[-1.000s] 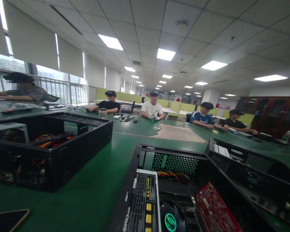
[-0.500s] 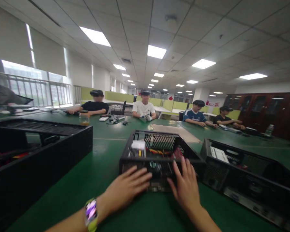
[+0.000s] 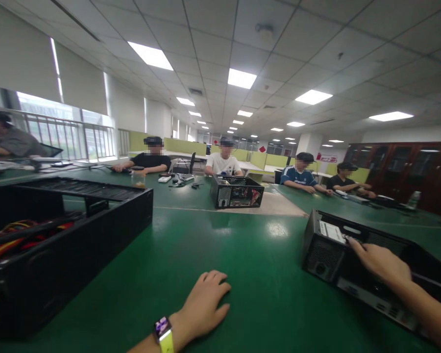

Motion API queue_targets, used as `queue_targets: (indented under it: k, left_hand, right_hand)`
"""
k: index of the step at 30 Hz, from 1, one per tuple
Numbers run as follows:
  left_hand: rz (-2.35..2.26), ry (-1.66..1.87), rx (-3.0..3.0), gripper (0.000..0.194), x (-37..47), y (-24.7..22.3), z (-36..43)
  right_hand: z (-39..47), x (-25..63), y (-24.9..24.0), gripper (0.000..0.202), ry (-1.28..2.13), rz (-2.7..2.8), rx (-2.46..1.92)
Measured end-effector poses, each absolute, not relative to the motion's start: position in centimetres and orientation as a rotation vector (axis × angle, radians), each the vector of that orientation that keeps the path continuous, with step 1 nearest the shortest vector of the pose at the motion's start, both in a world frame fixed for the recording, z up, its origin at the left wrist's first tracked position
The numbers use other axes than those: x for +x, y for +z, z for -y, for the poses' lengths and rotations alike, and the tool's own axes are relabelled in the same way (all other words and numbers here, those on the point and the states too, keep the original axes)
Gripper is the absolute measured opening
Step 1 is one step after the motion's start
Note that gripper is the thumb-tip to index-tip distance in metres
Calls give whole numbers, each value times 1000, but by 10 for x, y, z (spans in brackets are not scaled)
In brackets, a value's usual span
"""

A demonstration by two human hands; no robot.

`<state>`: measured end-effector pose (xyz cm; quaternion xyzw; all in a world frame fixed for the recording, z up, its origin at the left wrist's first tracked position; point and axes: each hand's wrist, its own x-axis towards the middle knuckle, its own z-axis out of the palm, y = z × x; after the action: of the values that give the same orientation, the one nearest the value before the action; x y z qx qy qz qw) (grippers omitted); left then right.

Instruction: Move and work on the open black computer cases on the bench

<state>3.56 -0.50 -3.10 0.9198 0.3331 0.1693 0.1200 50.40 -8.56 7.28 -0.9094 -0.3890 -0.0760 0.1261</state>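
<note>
My left hand [image 3: 205,301], with a watch on its wrist, is over the green tabletop [image 3: 242,264] near the front, holding nothing, fingers apart. At the right, my right hand [image 3: 384,260] reaches over the near top edge of an open black computer case [image 3: 323,255]. Its fingertips are by the white-labelled part [image 3: 331,232] inside; whether they grip the edge is unclear, as some fingers are hidden. Farther back at the centre stands a smaller-looking open black case [image 3: 238,193], with a board and cables visible inside. Neither hand touches it.
A large open black case [image 3: 95,245] with red and yellow cables fills the left side. Across the table sit several people, one in white [image 3: 224,162] behind the middle case. A cup [image 3: 138,177] and small devices [image 3: 183,178] lie toward the back.
The middle case has moved away across the table, out of both hands. My right hand has shifted right onto the right case, and my left hand has drawn back slightly.
</note>
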Motion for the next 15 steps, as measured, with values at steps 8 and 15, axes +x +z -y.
queue_targets:
  k: [8, 15]
  left_hand:
    - [-1187, 719, 2584, 21, -47, 2, -3]
    - [-1006, 1101, 2428, 25, -12, 81, 11]
  right_hand:
    - [120, 475, 55, 63, -269, 1218, -2620]
    - [181, 367, 56, 62, -363, 1385, -2649]
